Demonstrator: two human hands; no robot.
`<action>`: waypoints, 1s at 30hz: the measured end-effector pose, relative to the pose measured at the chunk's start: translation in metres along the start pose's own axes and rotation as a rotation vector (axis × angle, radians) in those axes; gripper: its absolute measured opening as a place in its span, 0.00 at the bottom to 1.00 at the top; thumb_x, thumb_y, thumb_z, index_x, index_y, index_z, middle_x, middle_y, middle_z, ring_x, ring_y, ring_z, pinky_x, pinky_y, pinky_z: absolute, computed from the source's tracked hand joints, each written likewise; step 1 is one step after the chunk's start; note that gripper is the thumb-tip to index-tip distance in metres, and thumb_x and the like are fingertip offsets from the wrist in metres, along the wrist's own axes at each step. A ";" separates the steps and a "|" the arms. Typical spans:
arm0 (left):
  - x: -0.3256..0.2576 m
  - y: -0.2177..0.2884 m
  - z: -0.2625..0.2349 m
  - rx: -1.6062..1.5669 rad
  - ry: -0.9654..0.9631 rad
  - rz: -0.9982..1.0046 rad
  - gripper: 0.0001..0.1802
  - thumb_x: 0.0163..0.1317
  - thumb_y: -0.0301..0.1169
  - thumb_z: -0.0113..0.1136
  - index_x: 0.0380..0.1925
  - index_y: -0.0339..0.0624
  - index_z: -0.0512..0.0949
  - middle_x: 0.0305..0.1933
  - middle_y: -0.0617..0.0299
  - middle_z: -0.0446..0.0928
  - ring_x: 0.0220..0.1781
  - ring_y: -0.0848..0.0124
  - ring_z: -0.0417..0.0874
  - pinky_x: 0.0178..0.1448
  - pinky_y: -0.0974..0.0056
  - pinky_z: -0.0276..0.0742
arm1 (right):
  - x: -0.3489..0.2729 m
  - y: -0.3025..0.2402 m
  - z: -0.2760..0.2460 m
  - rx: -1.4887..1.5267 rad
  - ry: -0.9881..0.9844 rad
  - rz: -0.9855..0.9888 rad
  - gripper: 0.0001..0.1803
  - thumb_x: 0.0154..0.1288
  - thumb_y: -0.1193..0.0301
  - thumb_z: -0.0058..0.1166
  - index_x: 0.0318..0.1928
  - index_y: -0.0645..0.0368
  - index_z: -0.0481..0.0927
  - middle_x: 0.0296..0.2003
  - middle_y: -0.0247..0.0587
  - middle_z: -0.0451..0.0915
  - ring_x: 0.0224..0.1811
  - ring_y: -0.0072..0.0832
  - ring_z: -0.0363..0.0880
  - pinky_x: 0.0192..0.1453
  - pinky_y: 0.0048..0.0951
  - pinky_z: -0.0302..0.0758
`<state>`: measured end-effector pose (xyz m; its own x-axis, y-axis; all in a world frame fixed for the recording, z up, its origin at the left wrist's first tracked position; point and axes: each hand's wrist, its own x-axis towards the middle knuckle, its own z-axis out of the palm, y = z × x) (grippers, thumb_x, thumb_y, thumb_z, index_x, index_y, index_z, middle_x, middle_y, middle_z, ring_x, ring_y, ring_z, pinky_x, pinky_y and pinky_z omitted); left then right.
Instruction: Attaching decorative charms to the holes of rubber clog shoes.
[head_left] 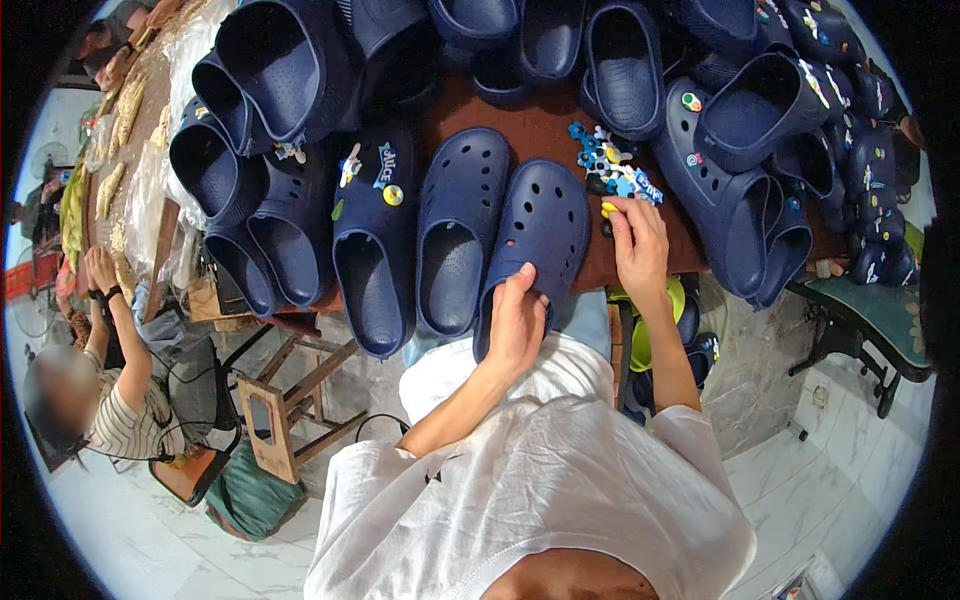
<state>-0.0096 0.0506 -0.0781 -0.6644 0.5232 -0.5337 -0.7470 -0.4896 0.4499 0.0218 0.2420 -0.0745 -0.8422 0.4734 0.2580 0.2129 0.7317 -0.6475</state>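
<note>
My left hand (518,318) is closed on the heel end of a navy clog (545,212), its thumb and fingers around the opening. Holes dot that clog's toe, which carries no charms. My right hand (642,250) pinches a small yellow shoe charm (609,208) between thumb and index finger. Just beyond those fingertips lies a pile of charms (604,158) in blue, white, black and yellow. Left of the held clog is a second plain navy clog (458,225). Beside it sits a navy clog with charms (374,245) fixed on its toe.
Many more navy clogs (270,65) crowd the brown tabletop (450,100), several stacked at the right with charms on. A wooden stool (290,400) stands lower left. At the left edge a person (125,400) sits with raised hands. A green-topped chair (870,315) is at right.
</note>
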 end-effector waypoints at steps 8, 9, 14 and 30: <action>-0.006 0.007 0.003 0.131 -0.001 0.034 0.22 0.71 0.45 0.55 0.54 0.39 0.73 0.51 0.66 0.75 0.48 0.79 0.74 0.50 0.69 0.69 | -0.037 -0.018 -0.006 0.912 -0.438 0.393 0.08 0.70 0.77 0.54 0.48 0.64 0.79 0.40 0.36 0.82 0.41 0.18 0.80 0.45 0.21 0.77; -0.006 0.007 0.001 0.158 -0.006 0.027 0.23 0.72 0.47 0.53 0.53 0.38 0.74 0.50 0.67 0.76 0.47 0.79 0.75 0.49 0.69 0.69 | -0.038 -0.019 -0.005 0.927 -0.471 0.430 0.09 0.69 0.78 0.55 0.48 0.65 0.78 0.41 0.37 0.82 0.42 0.20 0.81 0.48 0.22 0.78; -0.007 0.004 0.003 0.139 0.011 -0.003 0.23 0.74 0.49 0.50 0.50 0.38 0.75 0.49 0.67 0.76 0.46 0.79 0.74 0.50 0.69 0.69 | -0.046 -0.013 0.006 0.958 -0.395 0.395 0.10 0.69 0.79 0.55 0.50 0.66 0.78 0.41 0.39 0.84 0.42 0.21 0.82 0.48 0.23 0.79; -0.005 -0.006 -0.007 0.225 -0.006 0.036 0.27 0.73 0.51 0.49 0.50 0.35 0.74 0.50 0.64 0.75 0.49 0.78 0.71 0.57 0.66 0.66 | -0.033 -0.005 0.014 1.013 -0.365 0.435 0.06 0.62 0.84 0.61 0.40 0.67 0.81 0.38 0.39 0.81 0.41 0.25 0.85 0.48 0.23 0.81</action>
<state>-0.0014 0.0459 -0.0838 -0.6904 0.5125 -0.5105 -0.7092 -0.3403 0.6174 0.0418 0.2158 -0.0893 -0.9232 0.2982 -0.2424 0.1643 -0.2641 -0.9504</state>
